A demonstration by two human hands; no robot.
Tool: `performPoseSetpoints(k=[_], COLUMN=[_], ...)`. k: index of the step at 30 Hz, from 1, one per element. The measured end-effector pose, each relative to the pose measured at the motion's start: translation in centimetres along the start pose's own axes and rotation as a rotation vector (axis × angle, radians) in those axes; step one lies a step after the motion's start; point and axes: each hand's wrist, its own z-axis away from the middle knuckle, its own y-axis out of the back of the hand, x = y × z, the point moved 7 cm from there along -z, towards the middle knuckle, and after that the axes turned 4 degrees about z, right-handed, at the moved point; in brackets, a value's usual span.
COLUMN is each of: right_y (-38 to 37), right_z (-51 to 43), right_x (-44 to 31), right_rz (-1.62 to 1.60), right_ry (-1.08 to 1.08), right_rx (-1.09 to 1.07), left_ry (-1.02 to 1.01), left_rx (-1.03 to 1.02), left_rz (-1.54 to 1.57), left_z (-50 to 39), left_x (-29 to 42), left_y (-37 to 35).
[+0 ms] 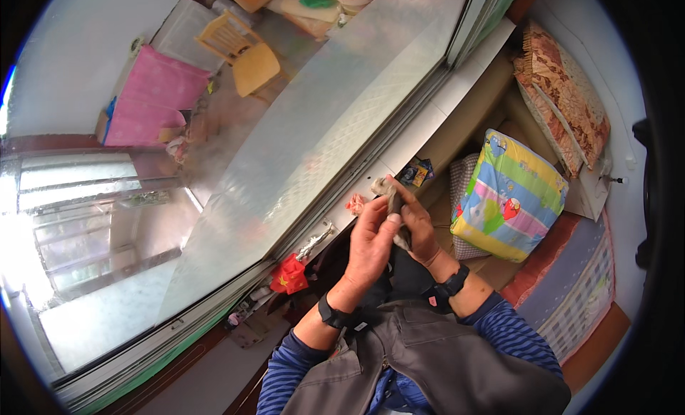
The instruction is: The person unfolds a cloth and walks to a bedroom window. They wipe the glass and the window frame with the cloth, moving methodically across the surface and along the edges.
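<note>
Both of my hands meet in front of my lap, each with a black band on its wrist. Between them is a small crumpled grey-beige cloth (382, 187), with a darker part partly covered by fingers. My left hand (369, 242) pinches it with thumb and fingertips from the near side. My right hand (420, 226) supports it from the other side, its index finger stretched along it. What the cloth may wrap cannot be told. Just beyond, on the white tiled window sill (404, 139), lies a crumpled pink-orange piece (355, 204), close to my left fingers.
A silvery ornament (314, 240) and a small red flag with yellow stars (289, 276) are on the sill. Colourful packets (417, 172) lie beside a brown sofa (460, 120). A striped cartoon cushion (511, 195) sits on my right. Sliding glass (321, 120) borders the left side.
</note>
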Motion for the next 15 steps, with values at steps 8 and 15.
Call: performPoseSetpoints(k=[8,15], right_y=[4.7,12.4], right_z=[-4.2,-19.0], right_x=[4.0,-3.1], right_rz=[-1.05,-0.786], right_ry=[-0.191,0.207], right_rx=[0.149,0.373], left_ry=[-0.546,-1.17], left_rx=[-0.059,0.387], left_rz=[-0.742,-1.565], left_z=[2.5,4.3], left_x=[8.6,23.3], left_y=[-0.2,5.9])
